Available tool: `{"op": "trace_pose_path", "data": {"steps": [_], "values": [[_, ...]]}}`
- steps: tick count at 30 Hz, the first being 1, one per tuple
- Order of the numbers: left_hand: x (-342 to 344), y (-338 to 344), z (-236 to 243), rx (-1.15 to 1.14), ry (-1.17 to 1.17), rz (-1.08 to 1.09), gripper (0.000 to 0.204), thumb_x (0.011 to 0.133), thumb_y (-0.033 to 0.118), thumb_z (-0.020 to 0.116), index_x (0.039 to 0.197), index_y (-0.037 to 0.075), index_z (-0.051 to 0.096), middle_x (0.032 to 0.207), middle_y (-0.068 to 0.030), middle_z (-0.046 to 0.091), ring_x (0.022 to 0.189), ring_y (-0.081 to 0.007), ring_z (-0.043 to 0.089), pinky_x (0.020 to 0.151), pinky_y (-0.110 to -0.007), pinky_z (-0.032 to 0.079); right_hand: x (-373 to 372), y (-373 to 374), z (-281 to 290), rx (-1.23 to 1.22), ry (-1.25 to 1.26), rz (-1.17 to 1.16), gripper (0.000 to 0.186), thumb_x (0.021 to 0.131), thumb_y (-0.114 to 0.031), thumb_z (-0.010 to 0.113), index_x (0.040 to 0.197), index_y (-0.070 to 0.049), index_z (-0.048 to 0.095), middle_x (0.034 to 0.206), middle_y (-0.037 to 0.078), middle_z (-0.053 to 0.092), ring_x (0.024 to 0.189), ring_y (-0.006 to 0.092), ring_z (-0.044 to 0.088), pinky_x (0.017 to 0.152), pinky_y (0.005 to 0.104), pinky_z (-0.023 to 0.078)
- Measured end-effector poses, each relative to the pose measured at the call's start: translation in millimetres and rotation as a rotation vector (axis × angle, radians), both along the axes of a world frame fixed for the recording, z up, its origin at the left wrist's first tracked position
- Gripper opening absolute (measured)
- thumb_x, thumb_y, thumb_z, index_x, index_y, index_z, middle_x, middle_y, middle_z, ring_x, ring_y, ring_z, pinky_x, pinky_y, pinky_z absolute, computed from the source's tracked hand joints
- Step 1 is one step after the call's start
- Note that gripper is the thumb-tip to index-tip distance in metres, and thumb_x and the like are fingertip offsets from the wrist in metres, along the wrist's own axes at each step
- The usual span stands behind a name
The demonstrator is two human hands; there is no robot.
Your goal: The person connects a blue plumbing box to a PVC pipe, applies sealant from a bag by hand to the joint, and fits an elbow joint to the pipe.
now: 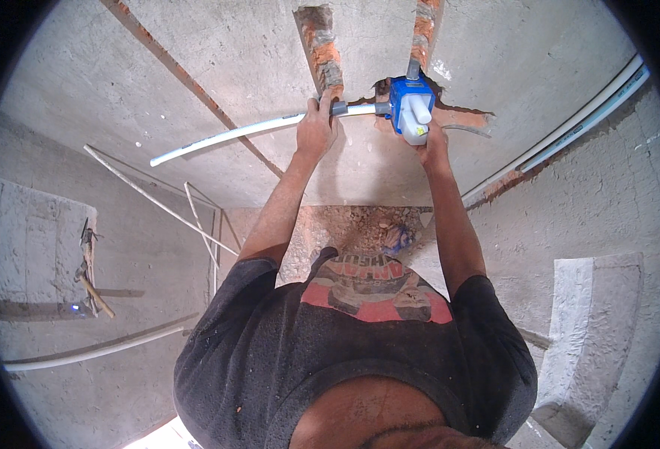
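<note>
My left hand [316, 133] is closed round a white plastic pipe [225, 138], beside a grey coupling [339, 108]. To the left of the hand, the pipe's long free end curves downward. On the right, a short piece runs from the coupling to a grey fitting [383, 109] on the side of a blue valve box [400, 91]. A white plastic cover [417, 117] sits on the box's front. My right hand [434, 144] grips the box from its lower right, with most fingers hidden behind it. Another grey fitting [413, 70] stands on top of the box, which is at a broken-out hole in the wall.
Chased grooves with bare brick [324, 56] run up the plastered wall. White pipes [569, 123] line the right wall; thin rods [161, 196] lean at left. A left-hand recess holds tools [90, 269]. Rubble [345, 224] covers the floor below my arms.
</note>
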State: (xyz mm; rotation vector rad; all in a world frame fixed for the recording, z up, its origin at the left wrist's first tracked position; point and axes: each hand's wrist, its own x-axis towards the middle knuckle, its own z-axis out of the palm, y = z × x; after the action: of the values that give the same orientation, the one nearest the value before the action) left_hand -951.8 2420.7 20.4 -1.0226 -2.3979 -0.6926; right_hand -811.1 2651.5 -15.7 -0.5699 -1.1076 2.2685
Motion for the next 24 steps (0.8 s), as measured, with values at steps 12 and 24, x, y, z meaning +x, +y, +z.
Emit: {"op": "trace_pose_path", "data": {"steps": [12, 24], "values": [[-3, -3, -1, -0.102, 0.208, 0.069, 0.068, 0.079, 0.02, 0.07, 0.141, 0.008, 0.045, 0.098, -0.0172, 0.057, 0.099, -0.0356, 0.054, 0.086, -0.051, 0.042, -2, 1, 3, -0.052, -0.029, -0.019, 0.044, 0.093, -0.024, 0.057, 0.125, 0.004, 0.053, 0.115, 0.018, 0.062, 0.095, 0.0308, 0.068, 0.071, 0.0492, 0.06], [-10, -9, -7, -0.106, 0.3, 0.005, 0.068, 0.079, 0.023, 0.068, 0.141, 0.007, 0.045, 0.096, -0.0158, 0.055, 0.095, -0.0339, 0.052, 0.089, -0.05, 0.038, 1, 6, -6, -0.063, -0.06, 0.042, 0.045, 0.095, -0.026, 0.054, 0.132, -0.001, 0.05, 0.125, 0.018, 0.058, 0.109, 0.0317, 0.062, 0.08, 0.0532, 0.058]]}}
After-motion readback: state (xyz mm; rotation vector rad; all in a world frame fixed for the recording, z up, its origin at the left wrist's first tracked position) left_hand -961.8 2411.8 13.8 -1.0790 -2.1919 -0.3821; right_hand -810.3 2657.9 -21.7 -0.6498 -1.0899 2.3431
